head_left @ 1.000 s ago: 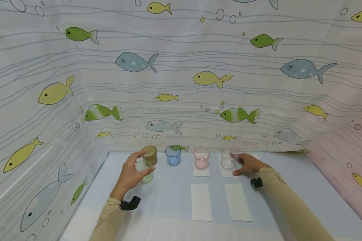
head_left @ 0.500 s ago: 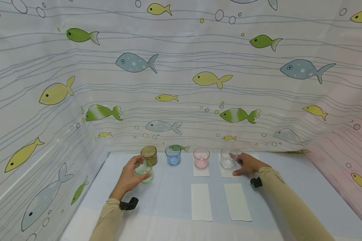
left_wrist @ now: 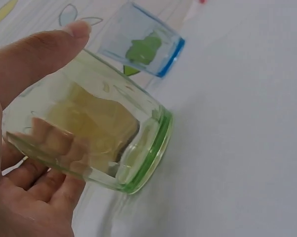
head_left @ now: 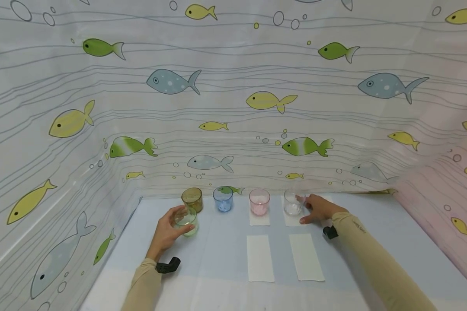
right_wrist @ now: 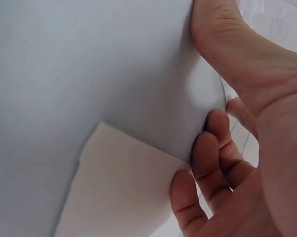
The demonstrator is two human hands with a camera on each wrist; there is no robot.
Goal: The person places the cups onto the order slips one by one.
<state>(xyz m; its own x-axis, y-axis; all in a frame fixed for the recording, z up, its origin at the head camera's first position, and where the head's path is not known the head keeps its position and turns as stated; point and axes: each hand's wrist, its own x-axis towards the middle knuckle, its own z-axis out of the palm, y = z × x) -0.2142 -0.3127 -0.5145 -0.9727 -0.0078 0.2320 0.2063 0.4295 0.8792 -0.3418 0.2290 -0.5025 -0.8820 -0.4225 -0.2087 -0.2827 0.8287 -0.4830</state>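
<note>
My left hand [head_left: 165, 231] holds a green-tinted glass [head_left: 190, 216], thumb on the near side and fingers round the far side. In the left wrist view the same green glass [left_wrist: 150, 153] sits between thumb and fingers; whether its base touches the table I cannot tell. Just behind it stands an amber glass [head_left: 193, 196]. My right hand [head_left: 320, 208] lies beside a clear glass [head_left: 292, 208] at the right end of the row, fingers loosely bent. The right wrist view shows bent fingers [right_wrist: 206, 153] by a white paper piece [right_wrist: 118, 185], with no clear grip on a glass.
A blue glass [head_left: 223, 199] and a pink glass [head_left: 259, 202] stand between the amber and clear ones. White paper lies under the pink and clear glasses. Two more paper strips, left [head_left: 260, 259] and right [head_left: 306, 258], lie nearer. A fish-print curtain [head_left: 233, 142] rises behind.
My left thumb and fingers have closed round the green glass, which was standing between them with the hand spread wider. The right hand has stayed beside the clear glass.
</note>
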